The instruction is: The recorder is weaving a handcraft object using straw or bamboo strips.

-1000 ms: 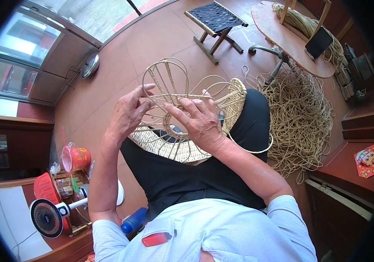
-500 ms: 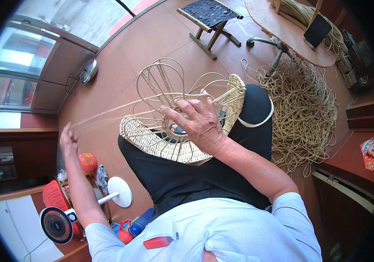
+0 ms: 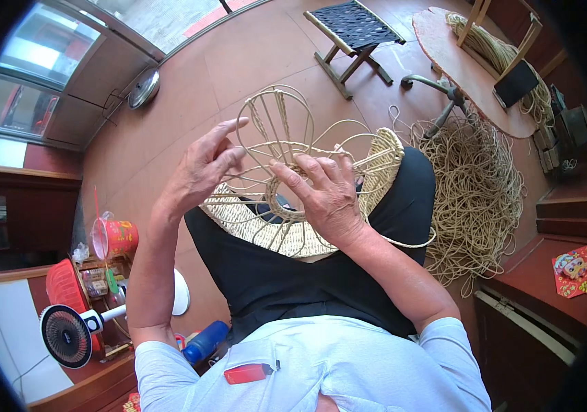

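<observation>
A partly woven straw-coloured piece (image 3: 283, 239) lies across my lap. Its curved band is tightly woven, with a small wrapped ring in the middle and thin rods and large bare loops (image 3: 298, 103) standing out from it. My right hand (image 3: 327, 196) bends its fingers over the upper side of the ring and grips the piece there; what its fingertips pinch is partly hidden. My left hand (image 3: 207, 165) is beside the loops at their left, index finger stretched toward the nearest loop and thumb apart. No strand shows clearly between its fingers.
To the right, a big tangled heap of cord (image 3: 475, 199) covers the floor beside a round-topped table (image 3: 444, 48). A folding stool (image 3: 355, 27) with a woven black seat stands ahead. At left are a fan (image 3: 67, 335), a red basket (image 3: 65, 295) and a metal lid (image 3: 144, 89).
My left hand has come in from the far left, where it held a strand stretched taut, to beside the loops. My right hand keeps its grip on the woven piece.
</observation>
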Motion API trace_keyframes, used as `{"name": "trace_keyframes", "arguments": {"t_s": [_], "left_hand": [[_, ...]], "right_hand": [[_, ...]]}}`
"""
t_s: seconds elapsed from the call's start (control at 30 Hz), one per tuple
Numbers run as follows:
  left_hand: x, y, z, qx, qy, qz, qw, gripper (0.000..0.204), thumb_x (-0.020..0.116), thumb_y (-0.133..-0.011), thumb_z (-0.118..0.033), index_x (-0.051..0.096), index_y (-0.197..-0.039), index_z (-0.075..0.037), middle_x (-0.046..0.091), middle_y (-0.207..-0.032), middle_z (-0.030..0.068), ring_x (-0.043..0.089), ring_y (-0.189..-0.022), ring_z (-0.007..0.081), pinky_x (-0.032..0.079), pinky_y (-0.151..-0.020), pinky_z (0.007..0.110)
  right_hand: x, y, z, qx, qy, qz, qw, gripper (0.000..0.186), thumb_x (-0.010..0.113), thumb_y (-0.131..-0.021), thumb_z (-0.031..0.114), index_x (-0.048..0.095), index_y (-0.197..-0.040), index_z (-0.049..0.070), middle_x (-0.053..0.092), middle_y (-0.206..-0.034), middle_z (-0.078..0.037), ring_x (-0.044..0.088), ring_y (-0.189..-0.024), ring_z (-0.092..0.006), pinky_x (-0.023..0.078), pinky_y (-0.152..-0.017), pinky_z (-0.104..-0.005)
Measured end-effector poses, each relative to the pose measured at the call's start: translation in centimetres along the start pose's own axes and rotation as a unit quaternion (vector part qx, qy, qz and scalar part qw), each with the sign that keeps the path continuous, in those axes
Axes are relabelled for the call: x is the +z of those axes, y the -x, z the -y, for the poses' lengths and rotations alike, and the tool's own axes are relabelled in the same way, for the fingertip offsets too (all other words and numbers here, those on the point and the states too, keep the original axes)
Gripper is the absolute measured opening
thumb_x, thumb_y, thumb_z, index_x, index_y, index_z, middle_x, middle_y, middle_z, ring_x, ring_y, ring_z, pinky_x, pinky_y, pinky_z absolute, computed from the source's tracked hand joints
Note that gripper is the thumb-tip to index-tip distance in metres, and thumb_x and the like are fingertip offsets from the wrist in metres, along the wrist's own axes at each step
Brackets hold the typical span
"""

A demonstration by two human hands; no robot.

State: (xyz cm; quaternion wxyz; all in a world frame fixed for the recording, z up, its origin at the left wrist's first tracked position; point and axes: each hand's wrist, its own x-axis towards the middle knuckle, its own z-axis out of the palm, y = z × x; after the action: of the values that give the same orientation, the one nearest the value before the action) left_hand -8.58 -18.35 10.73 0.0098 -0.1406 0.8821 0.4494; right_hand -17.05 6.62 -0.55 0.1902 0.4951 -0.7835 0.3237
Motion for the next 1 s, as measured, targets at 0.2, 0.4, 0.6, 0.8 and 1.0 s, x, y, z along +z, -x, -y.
{"name": "trace_keyframes", "arguments": {"t_s": [0.2, 0.4, 0.6, 0.8, 1.0], "left_hand": [[-4.7, 1.6, 5.1, 0.038, -0.187, -0.140, 0.972, 0.034, 0.065, -0.113, -0.016, 0.066, -0.146, -0.008, 0.064, -0.096, 0.0006, 0.060, -0.088, 0.0129, 0.050, -0.080, 0.033], [-24.7, 12.5, 20.6, -0.141, -0.446, -0.371, 0.802, 0.035, 0.060, -0.114, -0.026, 0.063, -0.146, -0.011, 0.077, -0.136, 0.0212, 0.075, -0.121, 0.0444, 0.057, -0.104, 0.051], [-13.4, 4.9, 13.8, -0.021, -0.319, -0.254, 0.913, 0.048, 0.059, -0.116, -0.032, 0.063, -0.155, -0.004, 0.074, -0.143, 0.0192, 0.071, -0.132, 0.0301, 0.058, -0.103, 0.044], [0.1, 0.7, -0.9, -0.033, -0.048, -0.043, 0.997, 0.043, 0.070, -0.112, -0.019, 0.067, -0.153, -0.008, 0.075, -0.118, -0.0003, 0.058, -0.084, 0.0050, 0.051, -0.077, 0.025], [0.3, 1.3, 1.0, 0.057, -0.077, -0.098, 0.991, 0.012, 0.069, -0.111, -0.011, 0.074, -0.110, 0.000, 0.066, -0.088, 0.0011, 0.058, -0.083, 0.0089, 0.050, -0.075, 0.029]], "right_hand": [[-0.2, 0.2, -0.2, 0.008, 0.018, 0.009, 1.000, 0.065, 0.072, -0.096, 0.008, 0.066, -0.157, 0.031, 0.064, -0.138, -0.002, 0.063, -0.123, -0.0222, 0.044, -0.115, -0.0565], [0.0, 0.0, 0.0, 0.010, 0.003, 0.017, 1.000, 0.068, 0.069, -0.099, 0.007, 0.063, -0.161, 0.033, 0.064, -0.139, -0.003, 0.064, -0.126, -0.0214, 0.042, -0.118, -0.0576], [0.4, 0.6, -0.5, 0.022, 0.018, 0.017, 0.999, 0.063, 0.071, -0.100, 0.014, 0.064, -0.159, 0.035, 0.065, -0.136, -0.002, 0.065, -0.124, -0.0212, 0.041, -0.122, -0.0600], [0.5, 0.6, -0.2, 0.012, 0.018, 0.024, 0.999, 0.063, 0.070, -0.101, 0.015, 0.061, -0.160, 0.036, 0.063, -0.139, -0.002, 0.064, -0.126, -0.0218, 0.043, -0.122, -0.0619], [0.3, 0.6, -0.3, 0.018, 0.018, 0.026, 0.999, 0.063, 0.071, -0.099, 0.016, 0.062, -0.159, 0.034, 0.063, -0.139, -0.002, 0.064, -0.125, -0.0212, 0.044, -0.119, -0.0591]]}}
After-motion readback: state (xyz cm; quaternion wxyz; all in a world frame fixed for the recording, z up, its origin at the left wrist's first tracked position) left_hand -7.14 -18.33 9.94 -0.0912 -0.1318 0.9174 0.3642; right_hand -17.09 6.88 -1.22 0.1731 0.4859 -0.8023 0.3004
